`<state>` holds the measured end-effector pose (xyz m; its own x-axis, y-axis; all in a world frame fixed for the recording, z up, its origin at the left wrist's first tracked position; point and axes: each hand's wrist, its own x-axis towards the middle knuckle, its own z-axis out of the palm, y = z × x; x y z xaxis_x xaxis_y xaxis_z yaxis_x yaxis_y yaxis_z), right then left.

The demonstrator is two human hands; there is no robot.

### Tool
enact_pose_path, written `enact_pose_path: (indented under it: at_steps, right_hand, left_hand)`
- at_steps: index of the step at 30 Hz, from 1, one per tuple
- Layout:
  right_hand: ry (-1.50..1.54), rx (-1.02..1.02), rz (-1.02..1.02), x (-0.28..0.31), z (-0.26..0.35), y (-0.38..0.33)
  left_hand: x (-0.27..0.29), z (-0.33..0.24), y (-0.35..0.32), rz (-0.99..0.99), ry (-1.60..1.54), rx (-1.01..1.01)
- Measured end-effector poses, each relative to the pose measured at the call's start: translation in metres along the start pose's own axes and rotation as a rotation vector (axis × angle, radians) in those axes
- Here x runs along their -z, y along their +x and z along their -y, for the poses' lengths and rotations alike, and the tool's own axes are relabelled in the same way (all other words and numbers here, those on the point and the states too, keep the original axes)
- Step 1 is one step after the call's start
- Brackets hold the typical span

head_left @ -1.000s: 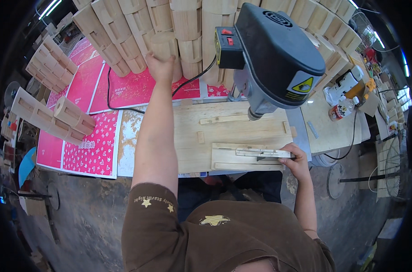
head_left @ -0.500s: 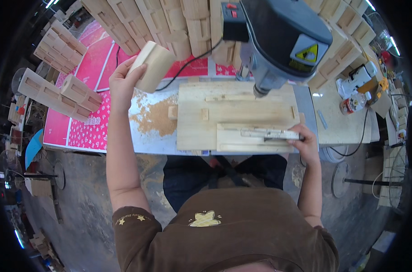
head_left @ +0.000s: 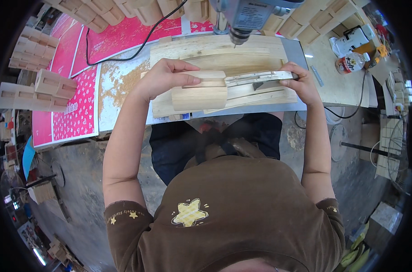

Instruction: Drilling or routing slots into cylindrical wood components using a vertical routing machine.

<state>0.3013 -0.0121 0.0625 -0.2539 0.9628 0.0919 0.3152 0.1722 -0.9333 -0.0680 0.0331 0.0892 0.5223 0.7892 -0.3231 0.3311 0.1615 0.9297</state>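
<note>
My left hand (head_left: 168, 80) is closed on a pale wooden block (head_left: 200, 97) with a rounded side and a groove along its upper face. Between the fingers of my right hand (head_left: 300, 84) is a long metal caliper (head_left: 260, 78), with a dark jaw pointing down. The caliper's far tip meets the right end of the block near the groove; whether it sits inside cannot be made out. Both things are held over a wooden jig board (head_left: 183, 52), which has strips lying along it. Above the board hangs the chuck of a drill press (head_left: 240, 35), its bit pointing down.
Sawdust (head_left: 120, 90) covers the bench left of the board. Stacks of slotted wooden blocks (head_left: 38, 97) stand at left and along the back. A black cable (head_left: 140, 47) crosses the pink sheet. On the right side table are a bottle (head_left: 352, 63) and a blue marker (head_left: 317, 76).
My left hand has brought the block down and right, turning it level. My right hand has lifted the caliper from the board to the block's end. The head view has shifted.
</note>
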Motion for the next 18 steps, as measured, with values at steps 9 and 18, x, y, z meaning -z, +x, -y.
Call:
enact_pose_path:
  at_steps: [9, 18]
  right_hand:
    - [-0.028, 0.055, 0.012, -0.018, -0.002, 0.001]
    - [-0.002, 0.115, -0.055, -0.051, 0.003, 0.0]
  left_hand:
    - [-0.035, 0.033, 0.004, -0.44, -0.038, -0.161]
    - [-0.074, 0.048, 0.024, -0.954, 0.139, -0.417]
